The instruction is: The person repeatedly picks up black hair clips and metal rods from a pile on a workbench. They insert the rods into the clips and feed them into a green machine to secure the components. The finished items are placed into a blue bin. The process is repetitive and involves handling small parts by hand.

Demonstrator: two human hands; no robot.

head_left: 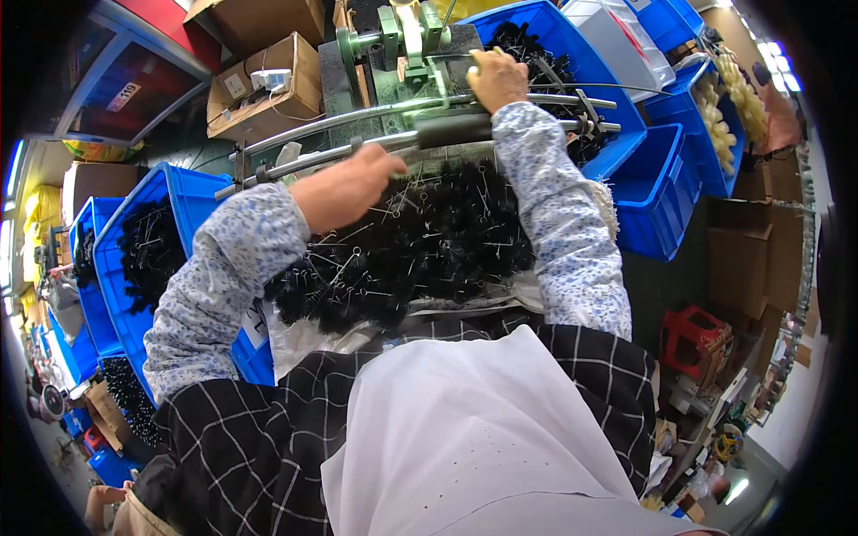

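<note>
A heap of small black bristle brushes with wire stems (pixel 429 241) lies on my lap in front of a green metal machine (pixel 402 40). My left hand (pixel 344 183) hovers over the heap's upper left, fingers curled around one wire stem. My right hand (pixel 496 79) reaches up to the machine and rests closed on a part beside its long grey metal bars (pixel 357 147). Both forearms wear blue flowered sleeves.
Blue plastic bins surround me: one on the left (pixel 121 268) with black brushes, one behind the machine (pixel 581 62), an empty one on the right (pixel 661 192), another with pale yellow pieces (pixel 715 107). Cardboard boxes (pixel 268 85) stand at the back left. A red stool (pixel 693 339) sits at lower right.
</note>
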